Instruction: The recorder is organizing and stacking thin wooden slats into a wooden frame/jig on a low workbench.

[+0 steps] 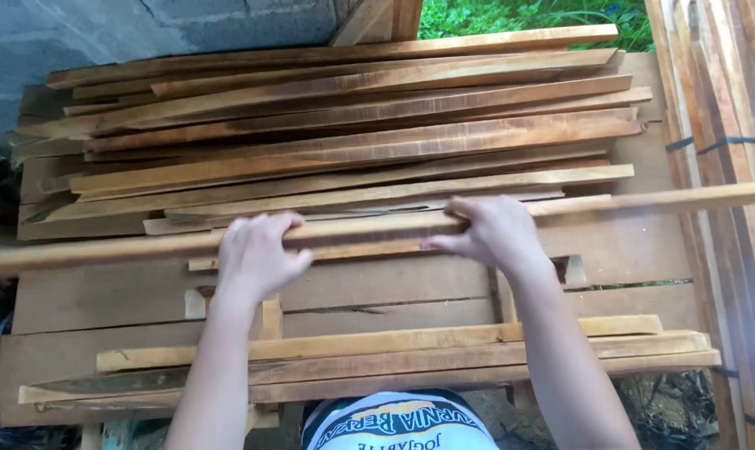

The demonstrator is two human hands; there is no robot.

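Both hands clasp one long wooden slat across the workbench.

The left hand (257,254) and right hand (494,233) curl closed over the long slat (369,229), which runs past both grips to either side. Beyond the fingers lies a stack of slats (352,133); nearer the wrists, a smaller bundle of strips (394,354) rests on the plank bench (627,250).
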